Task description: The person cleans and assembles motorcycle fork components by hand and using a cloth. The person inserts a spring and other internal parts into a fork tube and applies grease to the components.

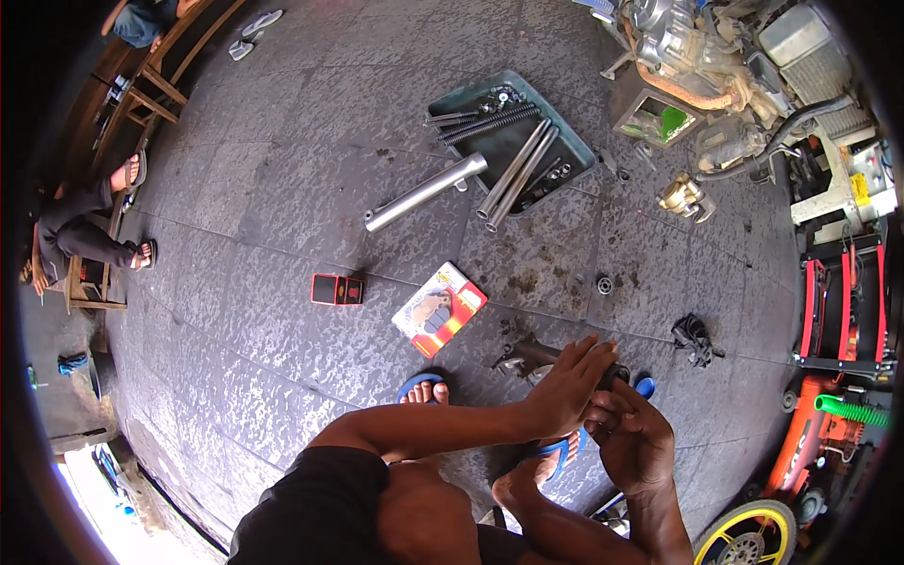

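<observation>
My left hand [569, 388] is stretched flat, with its palm side against a small dark round part [614, 377]. My right hand [629, 435] has its fingers curled around that part from below; its exact kind is mostly hidden. Under my left hand a metal piece with a bracket-like end [516, 362] lies partly covered. In front of my feet is a red and white blister pack of brake pads [440, 311]. A small red and black box [337, 289] sits to its left. Right of the hands lies a crumpled black bag or cloth [694, 341].
Farther ahead a tray [576, 151] holds springs, rods and small parts; a silver fork tube [426, 192] leans on its edge. A metal ring [605, 284] and a brass-coloured part [686, 197] lie on the floor. Engine parts [678, 56] crowd the right; people sit on benches left.
</observation>
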Demonstrator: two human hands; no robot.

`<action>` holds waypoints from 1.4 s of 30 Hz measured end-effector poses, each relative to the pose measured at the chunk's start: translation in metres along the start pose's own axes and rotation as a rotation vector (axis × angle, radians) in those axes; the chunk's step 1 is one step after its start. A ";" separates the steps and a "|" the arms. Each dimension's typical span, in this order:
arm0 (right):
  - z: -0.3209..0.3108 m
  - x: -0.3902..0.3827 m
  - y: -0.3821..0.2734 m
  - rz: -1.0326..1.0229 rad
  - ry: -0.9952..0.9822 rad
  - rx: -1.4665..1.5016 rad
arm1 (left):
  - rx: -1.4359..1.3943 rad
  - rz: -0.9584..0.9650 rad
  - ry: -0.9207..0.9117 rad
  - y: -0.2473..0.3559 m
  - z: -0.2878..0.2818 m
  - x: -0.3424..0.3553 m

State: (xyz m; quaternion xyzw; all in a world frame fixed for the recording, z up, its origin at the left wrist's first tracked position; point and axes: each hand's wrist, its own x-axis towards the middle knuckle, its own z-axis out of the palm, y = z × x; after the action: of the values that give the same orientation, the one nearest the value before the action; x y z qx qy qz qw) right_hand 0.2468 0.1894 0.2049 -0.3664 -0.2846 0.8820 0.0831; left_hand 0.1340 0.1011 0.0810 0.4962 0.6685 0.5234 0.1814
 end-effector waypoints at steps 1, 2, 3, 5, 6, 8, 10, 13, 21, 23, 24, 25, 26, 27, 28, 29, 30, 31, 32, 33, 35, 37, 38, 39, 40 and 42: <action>0.000 0.000 0.001 -0.006 -0.013 0.003 | -0.005 0.022 0.007 -0.003 0.000 0.001; 0.000 -0.001 0.001 -0.008 -0.019 0.021 | -0.040 -0.002 0.001 -0.005 0.000 0.002; 0.000 -0.002 0.002 -0.008 -0.025 0.040 | -0.077 0.053 -0.023 -0.008 -0.001 0.004; 0.002 -0.003 0.003 0.001 -0.028 0.061 | -0.107 0.108 -0.043 -0.013 -0.004 0.007; 0.002 -0.004 0.003 0.014 -0.028 0.076 | -0.050 0.094 -0.059 -0.014 -0.005 0.009; 0.004 -0.004 0.002 0.011 -0.024 0.062 | 0.008 0.082 -0.075 -0.015 -0.005 0.012; 0.006 -0.004 0.001 0.012 -0.022 0.037 | 0.078 0.130 0.024 -0.014 0.000 0.014; 0.009 -0.003 0.000 0.025 0.082 0.085 | 0.104 0.162 0.078 -0.011 0.012 0.013; 0.005 -0.006 0.004 -0.050 0.016 -0.214 | 0.027 0.196 0.027 -0.019 0.013 0.016; -0.001 -0.005 0.002 -0.092 0.063 -0.467 | -0.055 0.190 -0.015 -0.021 0.007 0.019; -0.004 -0.003 0.000 -0.109 0.090 -0.717 | -0.070 0.137 -0.121 -0.021 0.004 0.020; -0.007 -0.002 -0.002 -0.121 0.093 -0.716 | -0.075 0.095 -0.201 -0.021 0.001 0.021; -0.009 0.001 -0.003 -0.116 0.089 -0.764 | -0.081 0.088 -0.222 -0.021 -0.001 0.022; -0.011 0.003 -0.005 -0.112 0.111 -0.810 | -0.094 0.105 -0.202 -0.021 -0.003 0.022; -0.012 0.004 -0.006 -0.114 0.080 -0.814 | -0.094 0.096 -0.215 -0.021 -0.005 0.023; -0.012 0.006 -0.007 -0.147 0.069 -0.929 | -0.106 0.124 -0.181 -0.021 -0.007 0.024; -0.012 0.007 -0.009 -0.150 0.030 -1.057 | -0.105 0.103 -0.214 -0.021 -0.009 0.025; -0.011 0.008 -0.012 -0.182 0.056 -1.048 | -0.099 0.060 -0.265 -0.022 -0.011 0.026; -0.010 0.009 -0.016 -0.392 -0.035 -1.508 | -0.105 0.081 -0.242 -0.022 -0.013 0.027; -0.009 0.010 -0.020 -0.618 -0.118 -1.969 | -0.121 0.059 -0.275 -0.023 -0.016 0.029; -0.004 0.009 -0.025 -0.643 -0.134 -2.124 | -0.135 0.038 -0.309 -0.023 -0.019 0.031; -0.001 0.008 -0.028 -0.665 -0.125 -2.288 | -0.116 0.074 -0.267 -0.021 -0.020 0.034; 0.001 0.007 -0.028 -0.647 -0.116 -2.289 | -0.121 0.078 -0.275 -0.019 -0.021 0.034; 0.002 0.007 -0.029 -0.635 -0.122 -2.290 | -0.110 0.066 -0.274 -0.018 -0.020 0.034; 0.003 0.008 -0.030 -0.631 -0.097 -2.293 | -0.095 0.041 -0.292 -0.016 -0.020 0.035; 0.004 0.011 -0.031 -0.514 -0.058 -1.992 | -0.105 0.039 -0.289 -0.015 -0.022 0.035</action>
State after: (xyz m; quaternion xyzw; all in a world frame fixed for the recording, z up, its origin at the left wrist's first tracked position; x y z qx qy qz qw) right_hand 0.2343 0.2165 0.2182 -0.1757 -0.9586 0.2097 -0.0792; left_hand 0.0949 0.1207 0.0860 0.5692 0.5972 0.4843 0.2912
